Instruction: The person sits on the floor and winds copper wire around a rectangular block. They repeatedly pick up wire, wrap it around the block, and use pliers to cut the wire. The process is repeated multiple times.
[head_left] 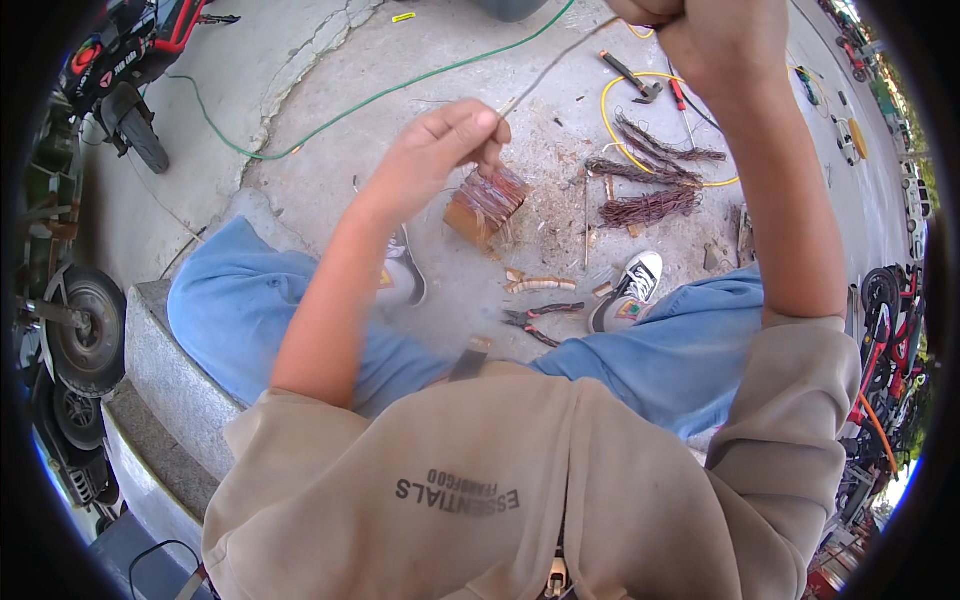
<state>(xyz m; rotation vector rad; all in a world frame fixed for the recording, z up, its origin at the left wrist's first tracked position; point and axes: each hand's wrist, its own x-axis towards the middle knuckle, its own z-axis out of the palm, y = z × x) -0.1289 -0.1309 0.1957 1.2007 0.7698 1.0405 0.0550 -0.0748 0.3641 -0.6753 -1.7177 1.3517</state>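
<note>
Far left of the wound block [468,214], at the edge of a paved yard, stand a black-and-red motorbike [112,50] and, nearer the wearer, a dark wheel [88,330] beside a grey stone step [165,350]. Pale concrete floor [310,185] spreads from there to the block, split by a jagged crack [285,75] on the block's left; a green hose [380,95] curves across it beyond the block. Just above the block, the left hand [445,145] pinches a thin wire [560,53] between thumb and fingers. The brown block, banded with reddish strands, sits on the floor amid scattered brown debris. Nearer the wearer than the block lie dark-handled pliers [548,310]. Beyond the block and to its right rest a hammer [622,68], a looping yellow cable [604,105] and a red-handled screwdriver [677,95]; directly right of it are bundles of dark reddish wire [650,207]. High to the block's upper right, the right hand [722,35], partly cropped, is clenched around the wire's other end. Farthest right of the block, parked vehicles [895,335] line the yard.
</note>
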